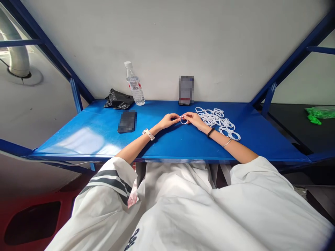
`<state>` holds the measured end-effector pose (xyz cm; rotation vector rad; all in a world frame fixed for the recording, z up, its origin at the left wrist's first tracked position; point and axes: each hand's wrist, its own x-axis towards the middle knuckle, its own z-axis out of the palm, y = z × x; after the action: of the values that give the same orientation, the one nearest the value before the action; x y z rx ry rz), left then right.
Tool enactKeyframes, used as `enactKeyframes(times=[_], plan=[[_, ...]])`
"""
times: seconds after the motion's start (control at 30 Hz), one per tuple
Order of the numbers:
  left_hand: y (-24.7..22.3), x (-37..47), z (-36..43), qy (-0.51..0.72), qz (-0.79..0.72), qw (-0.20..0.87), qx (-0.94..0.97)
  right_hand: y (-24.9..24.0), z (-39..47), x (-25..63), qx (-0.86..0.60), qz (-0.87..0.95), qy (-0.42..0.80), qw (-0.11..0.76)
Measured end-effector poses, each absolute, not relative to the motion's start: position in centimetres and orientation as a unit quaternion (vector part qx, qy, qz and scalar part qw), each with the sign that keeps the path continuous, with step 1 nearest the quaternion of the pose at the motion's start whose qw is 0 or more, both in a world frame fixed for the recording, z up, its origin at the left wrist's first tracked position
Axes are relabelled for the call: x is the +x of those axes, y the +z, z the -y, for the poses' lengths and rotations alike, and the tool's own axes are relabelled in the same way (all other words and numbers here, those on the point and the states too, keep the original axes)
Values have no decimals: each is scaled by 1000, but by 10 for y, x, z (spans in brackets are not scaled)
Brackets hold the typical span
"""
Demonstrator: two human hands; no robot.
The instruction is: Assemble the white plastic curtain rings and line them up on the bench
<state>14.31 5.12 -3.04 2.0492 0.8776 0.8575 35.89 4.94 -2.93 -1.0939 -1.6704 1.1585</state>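
Observation:
Between my two hands, just above the blue table (167, 146), is a white plastic ring (184, 122). My left hand (169, 121) pinches the upper left part of it with thumb and fingertips. From the other side my right hand (193, 119) grips its top, and the fingertips of both hands almost meet there. A loose pile of similar white rings (220, 122) lies right beside my right hand, some of them overlapping. Small tabs show on several rings. My fingers hide the top of the held ring.
At the back left stand a water bottle (136, 87) and a crumpled black plastic bag (119, 99). A dark phone (127, 121) lies in front of them. Another phone (186, 90) leans on the wall. Blue frame bars (75, 94) bound the table, and a green item (315, 115) lies far right.

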Motion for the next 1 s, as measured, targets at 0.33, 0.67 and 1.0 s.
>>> enactKeyframes(times=[0.33, 0.67, 1.0], plan=[[-29, 143, -46, 362, -350, 329, 799, -35, -43, 362, -401, 709, 418, 402], [-24, 147, -39, 349, -330, 251, 840, -36, -41, 362, -410, 715, 400, 402], [-18, 146, -36, 348, -348, 240, 837, -21, -22, 357, -395, 797, 298, 346]])
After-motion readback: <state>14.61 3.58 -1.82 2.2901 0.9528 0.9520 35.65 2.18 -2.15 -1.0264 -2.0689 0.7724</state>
